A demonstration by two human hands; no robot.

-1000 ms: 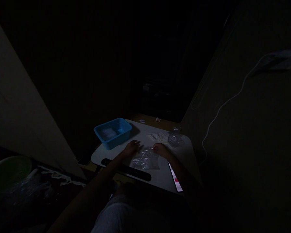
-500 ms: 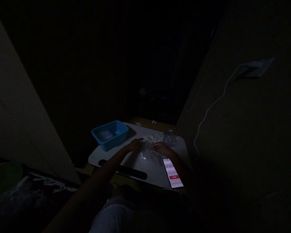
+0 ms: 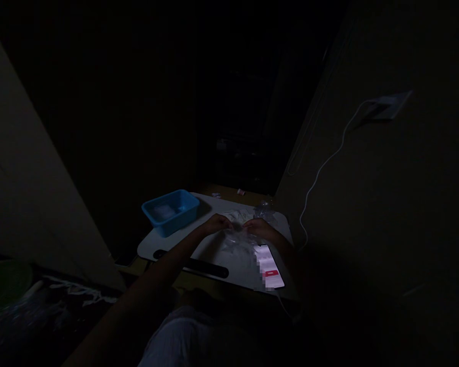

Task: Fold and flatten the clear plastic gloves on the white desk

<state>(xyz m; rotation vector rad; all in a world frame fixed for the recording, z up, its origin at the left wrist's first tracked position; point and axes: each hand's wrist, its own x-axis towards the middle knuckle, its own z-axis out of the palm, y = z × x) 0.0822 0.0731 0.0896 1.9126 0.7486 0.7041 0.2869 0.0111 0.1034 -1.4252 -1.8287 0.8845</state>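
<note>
Mid-way by the look: clear bag (image 3: 237,243) held up a little over the desk (image 3: 168,243) centre, not yet laid flat or put in the blue tub (image 3: 171,210) at far-left corner. Left hand (image 3: 217,223) and right hand (image 3: 257,226) each pinching the bag's far edge, close together. Long axis approx. far-to-near, mouth prob. at far end; too dark to confirm. Phone (image 3: 269,265) lit near right edge.

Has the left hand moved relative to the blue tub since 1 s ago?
Yes. The left hand has shifted right, away from the blue tub, toward the right hand over the clear bag.
</note>
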